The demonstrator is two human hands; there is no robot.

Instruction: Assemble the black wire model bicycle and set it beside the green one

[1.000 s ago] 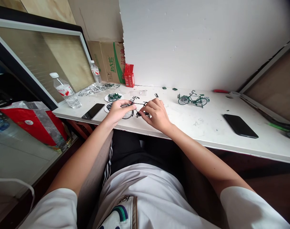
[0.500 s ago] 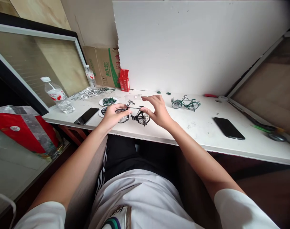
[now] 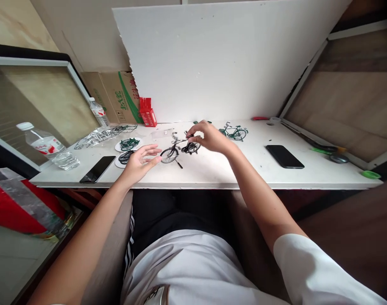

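A black model bicycle (image 3: 178, 151) is on the white table, front wheel to the left, its rear part farther back. My right hand (image 3: 207, 136) pinches it around the saddle with thumb and fingers; the saddle is mostly covered. Just left of the front wheel, my left hand (image 3: 141, 163) holds nothing, its fingers apart. Below the frame a short thin black piece (image 3: 179, 164) shows; I cannot tell whether it is attached. Behind my right hand stands a green model bicycle (image 3: 236, 132).
Round white dishes with green parts (image 3: 129, 144) and black parts (image 3: 125, 157) sit left. Phones lie at left (image 3: 98, 168) and right (image 3: 285, 156). Water bottles (image 3: 48, 146), clear-bagged parts (image 3: 99, 136), a red box (image 3: 148, 113) and a cardboard carton (image 3: 112, 95) stand farther out.
My left hand has come off the front wheel and opened. My right hand has closed on the saddle, and the bicycle has turned, its rear swinging away. The camera view has shifted.
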